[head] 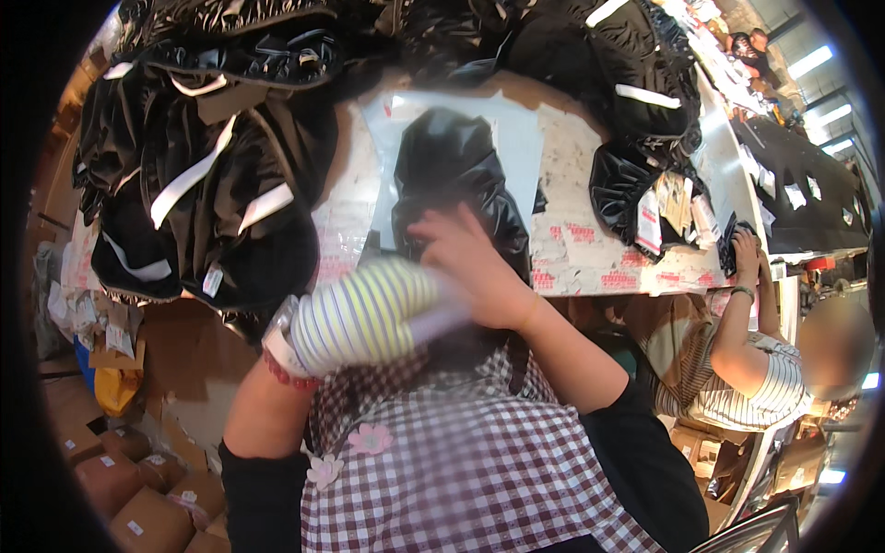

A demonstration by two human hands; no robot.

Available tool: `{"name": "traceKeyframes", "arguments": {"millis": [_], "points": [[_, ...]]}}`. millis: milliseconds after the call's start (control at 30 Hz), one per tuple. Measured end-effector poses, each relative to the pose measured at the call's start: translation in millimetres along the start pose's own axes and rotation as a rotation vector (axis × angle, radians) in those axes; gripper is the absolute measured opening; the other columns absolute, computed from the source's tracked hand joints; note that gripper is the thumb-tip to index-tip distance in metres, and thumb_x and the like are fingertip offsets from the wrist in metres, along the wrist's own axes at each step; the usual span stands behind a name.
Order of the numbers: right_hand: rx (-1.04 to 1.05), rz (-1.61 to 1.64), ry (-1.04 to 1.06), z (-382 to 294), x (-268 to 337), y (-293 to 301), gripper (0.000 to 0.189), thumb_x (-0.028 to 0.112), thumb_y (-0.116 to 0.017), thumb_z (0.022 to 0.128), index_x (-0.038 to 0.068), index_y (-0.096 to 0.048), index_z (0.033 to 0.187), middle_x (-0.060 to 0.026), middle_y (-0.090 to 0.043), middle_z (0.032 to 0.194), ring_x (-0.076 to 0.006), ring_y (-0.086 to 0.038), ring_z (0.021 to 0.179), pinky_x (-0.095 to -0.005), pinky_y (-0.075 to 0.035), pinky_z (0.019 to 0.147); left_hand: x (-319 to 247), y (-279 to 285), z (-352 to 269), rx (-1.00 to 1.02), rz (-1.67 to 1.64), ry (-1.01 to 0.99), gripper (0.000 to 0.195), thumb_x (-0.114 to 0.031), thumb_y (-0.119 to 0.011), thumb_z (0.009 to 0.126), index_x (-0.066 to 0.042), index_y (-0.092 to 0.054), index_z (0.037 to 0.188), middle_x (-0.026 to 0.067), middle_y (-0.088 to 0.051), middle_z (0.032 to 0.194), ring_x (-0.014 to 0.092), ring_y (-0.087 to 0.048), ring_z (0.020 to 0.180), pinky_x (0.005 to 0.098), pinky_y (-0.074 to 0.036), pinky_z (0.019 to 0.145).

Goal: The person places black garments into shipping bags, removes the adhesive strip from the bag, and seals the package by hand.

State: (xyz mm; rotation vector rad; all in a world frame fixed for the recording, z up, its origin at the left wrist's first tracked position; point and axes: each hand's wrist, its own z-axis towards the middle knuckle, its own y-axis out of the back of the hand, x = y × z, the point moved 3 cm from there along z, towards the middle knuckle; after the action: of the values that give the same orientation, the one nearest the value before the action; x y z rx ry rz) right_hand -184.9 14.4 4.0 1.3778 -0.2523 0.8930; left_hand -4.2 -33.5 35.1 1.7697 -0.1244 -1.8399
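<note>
My left hand wears a glove with yellow-green and white stripes; its fingertips are blurred and what they hold cannot be told. My bare right hand is just beyond it, fingers spread over a glossy black piece of leather-like material. This piece lies creased on a pale sheet on the table before me. Its near part is hidden behind both hands, and blur leaves it unclear whether the right fingers touch it.
Black fabric pieces with white strips are heaped at left and back right. A black pouch-like piece with paper tags lies right. A co-worker works at the table's right edge. Cardboard boxes stand on the floor at lower left.
</note>
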Motion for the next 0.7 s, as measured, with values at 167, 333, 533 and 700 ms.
{"name": "traceKeyframes", "arguments": {"millis": [167,333,533,700], "points": [[0.168,-0.056,0.046,-13,53,22,0.065,0.032,-0.079,0.089,-0.003,-0.057,0.140,-0.0226,-0.054,0.150,-0.0366,-0.039,0.152,-0.0579,-0.016,0.129,15,31,53,-0.185,0.493,-0.047,0.041,-0.020,-0.069,0.093,-0.005,-0.066,0.131,0.0167,-0.064,0.133,0.037,-0.062,0.120,0.0457,-0.047,0.108],[0.312,-0.460,0.013,-68,60,61,0.074,0.033,-0.079,0.086,-0.001,-0.052,0.146,-0.0170,-0.050,0.158,-0.0324,-0.047,0.147,-0.0545,-0.027,0.126,43,20,38,-0.014,0.539,-0.027,0.079,-0.036,-0.071,0.092,-0.007,-0.041,0.159,0.0218,-0.038,0.165,0.041,-0.039,0.150,0.0512,-0.032,0.124],[0.056,-0.387,-0.021,-71,24,48,0.042,0.018,-0.077,0.081,0.008,-0.068,0.120,-0.0071,-0.074,0.120,-0.0283,-0.067,0.115,-0.0456,-0.048,0.100,35,10,19,-0.033,0.527,-0.103,0.066,-0.029,-0.064,0.099,-0.004,-0.044,0.156,0.0250,-0.040,0.162,0.042,-0.041,0.148,0.0495,-0.033,0.123],[-0.009,0.454,-0.735,-30,-47,58,0.020,0.014,-0.070,0.100,-0.003,-0.071,0.110,-0.0037,-0.075,0.090,-0.0092,-0.067,0.080,-0.0287,-0.055,0.074,-25,43,13,-0.518,0.667,-0.064,0.024,-0.009,-0.070,0.093,-0.003,-0.071,0.116,0.0109,-0.075,0.114,0.033,-0.069,0.108,0.0452,-0.052,0.095]]}}
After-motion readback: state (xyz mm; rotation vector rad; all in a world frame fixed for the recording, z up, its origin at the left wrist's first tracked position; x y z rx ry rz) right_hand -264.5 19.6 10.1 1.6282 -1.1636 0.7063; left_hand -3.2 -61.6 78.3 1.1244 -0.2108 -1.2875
